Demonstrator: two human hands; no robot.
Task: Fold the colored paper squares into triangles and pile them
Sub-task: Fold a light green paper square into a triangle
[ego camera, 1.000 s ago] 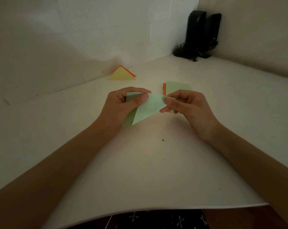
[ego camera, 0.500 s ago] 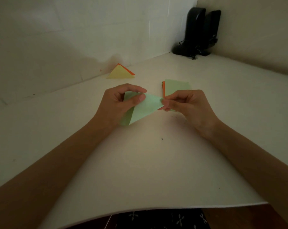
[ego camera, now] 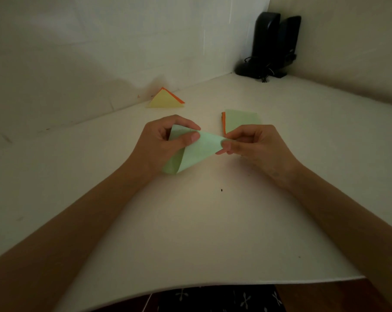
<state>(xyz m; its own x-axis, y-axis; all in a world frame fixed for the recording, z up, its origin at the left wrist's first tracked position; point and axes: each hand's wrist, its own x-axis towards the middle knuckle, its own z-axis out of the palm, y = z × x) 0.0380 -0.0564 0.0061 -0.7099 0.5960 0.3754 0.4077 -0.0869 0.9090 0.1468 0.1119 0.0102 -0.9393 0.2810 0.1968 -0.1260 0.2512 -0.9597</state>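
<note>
left hand (ego camera: 161, 143): thumb and forefinger pinch the green paper square (ego camera: 199, 152), steadying the bend.
right hand (ego camera: 251, 145): pinches the far corner, likely aligning the diagonal.
paper: mid-table, between the hands.
triangle pile (ego camera: 165, 101): by the wall, out of the way.
unfolded stack (ego camera: 240, 120): just behind the right hand.

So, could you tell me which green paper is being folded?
The green sheet held by left hand and right hand; the green square lies flat atop orange paper.

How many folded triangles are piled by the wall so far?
2: a yellow triangle on top, an orange triangle peeking from under its right edge; more may hide beneath.
</note>
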